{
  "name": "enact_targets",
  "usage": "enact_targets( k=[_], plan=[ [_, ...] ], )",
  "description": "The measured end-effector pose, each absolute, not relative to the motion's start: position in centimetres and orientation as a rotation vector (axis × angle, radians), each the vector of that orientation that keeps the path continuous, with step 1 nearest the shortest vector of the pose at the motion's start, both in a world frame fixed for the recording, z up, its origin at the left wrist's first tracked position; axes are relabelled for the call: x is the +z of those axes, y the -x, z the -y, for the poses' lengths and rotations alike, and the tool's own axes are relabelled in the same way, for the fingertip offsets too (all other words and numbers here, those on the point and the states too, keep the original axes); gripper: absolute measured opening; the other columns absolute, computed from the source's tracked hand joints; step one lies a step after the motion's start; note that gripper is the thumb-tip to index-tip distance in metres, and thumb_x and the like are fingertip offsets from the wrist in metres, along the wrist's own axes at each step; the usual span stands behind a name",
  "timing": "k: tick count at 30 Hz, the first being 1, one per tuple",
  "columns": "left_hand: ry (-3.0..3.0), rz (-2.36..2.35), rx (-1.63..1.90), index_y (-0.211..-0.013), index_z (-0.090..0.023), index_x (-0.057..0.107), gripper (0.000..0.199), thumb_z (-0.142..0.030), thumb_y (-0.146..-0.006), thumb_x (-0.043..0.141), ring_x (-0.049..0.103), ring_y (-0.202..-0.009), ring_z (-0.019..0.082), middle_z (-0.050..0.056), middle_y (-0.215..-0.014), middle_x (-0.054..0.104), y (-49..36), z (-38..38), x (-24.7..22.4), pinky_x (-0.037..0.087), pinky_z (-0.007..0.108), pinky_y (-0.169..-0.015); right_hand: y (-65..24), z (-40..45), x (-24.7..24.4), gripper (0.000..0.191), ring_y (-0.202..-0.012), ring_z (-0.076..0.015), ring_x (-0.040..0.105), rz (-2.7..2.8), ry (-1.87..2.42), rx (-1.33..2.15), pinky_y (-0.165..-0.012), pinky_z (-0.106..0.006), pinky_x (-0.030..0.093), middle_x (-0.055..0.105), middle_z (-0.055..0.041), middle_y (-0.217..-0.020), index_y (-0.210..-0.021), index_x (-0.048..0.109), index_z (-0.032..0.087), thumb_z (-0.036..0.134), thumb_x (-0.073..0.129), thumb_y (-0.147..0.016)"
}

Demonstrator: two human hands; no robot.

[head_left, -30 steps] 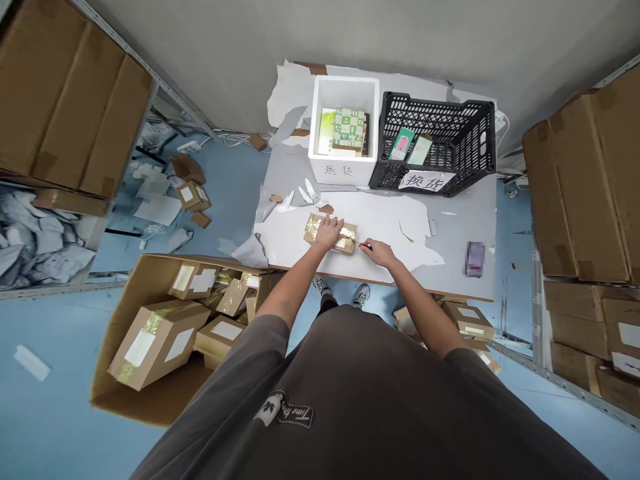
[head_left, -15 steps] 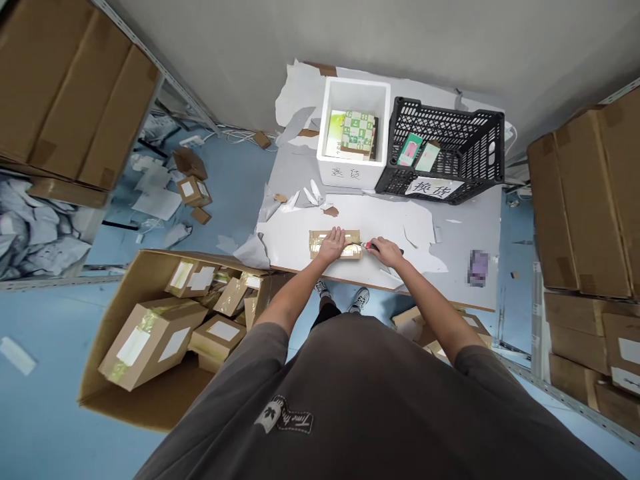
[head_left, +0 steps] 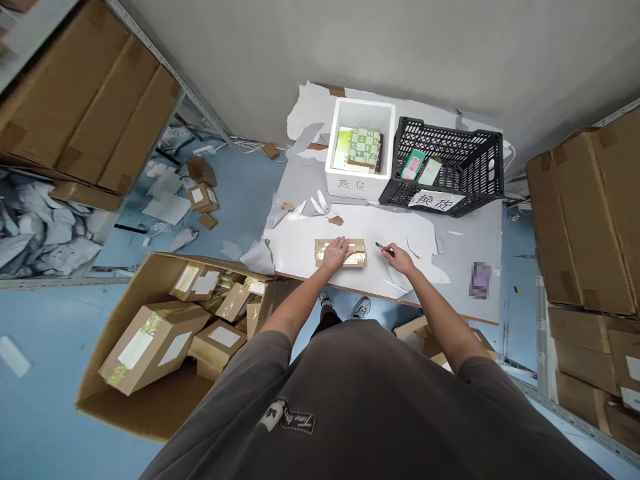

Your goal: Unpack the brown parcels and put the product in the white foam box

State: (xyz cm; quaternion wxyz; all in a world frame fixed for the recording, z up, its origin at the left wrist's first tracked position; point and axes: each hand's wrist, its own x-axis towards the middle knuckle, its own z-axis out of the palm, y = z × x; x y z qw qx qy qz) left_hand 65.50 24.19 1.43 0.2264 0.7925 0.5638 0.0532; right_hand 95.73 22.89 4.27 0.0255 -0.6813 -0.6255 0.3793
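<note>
Head cam: left hand (head_left: 336,252) flat, pinning taped parcel (head_left: 341,253) near desk (head_left: 465,233) front edge, right hand (head_left: 400,259) gripping small cutter (head_left: 385,249) just beside it; blade could slip toward pinning fingers.

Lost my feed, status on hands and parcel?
Left hand flat on taped parcel. Right hand grips red cutter, clear of parcel. Paper scraps nearby.

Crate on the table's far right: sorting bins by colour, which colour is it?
Black, an open lattice, clearest in the head view.
</note>
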Motion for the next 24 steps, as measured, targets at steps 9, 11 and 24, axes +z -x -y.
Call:
enact_targets(
  k=[9,11,24],
  plan=[
    [-2.119,-1.601,0.092,-0.161,-0.027,0.064,0.057,-0.044,-0.107,0.065,0.054,-0.160,0.035,0.012,-0.170,0.062,-61.7,-24.8,2.5,0.035,0.057,-0.137,-86.3,-19.5,1.3,0.053,-0.092,-0.0284,0.070,1.149,2.174,1.253,-0.085,-0.039,0.060,0.069,-0.0008,-0.091,-0.108,0.056,0.028,0.071,0.077,-0.084],
    [-2.087,-1.638,0.108,-0.166,-0.023,0.059,0.060,-0.040,-0.108,0.060,0.053,-0.160,0.034,0.015,-0.173,0.057,-59.9,-24.0,2.4,0.037,0.054,-0.136,-85.4,-21.1,1.1,0.053,-0.097,-0.0299,0.071,1.161,2.212,1.205,-0.087,-0.040,0.060,0.072,-0.0027,-0.097,-0.113,0.056,0.029,0.068,0.077,-0.085],
    [-1.762,-1.708,-0.073,-0.181,-0.015,0.032,0.071,-0.039,-0.115,0.036,0.061,-0.152,0.042,0.017,-0.192,0.016,-62.1,-15.8,3.5,0.061,0.050,-0.115,-80.4,-32.5,3.2,0.060,-0.113,-0.0257,0.069,1.524,2.291,1.144,-0.087,-0.030,0.049,0.076,-0.0177,-0.135,-0.136,0.052,0.017,0.058,0.081,-0.102]
  ],
)
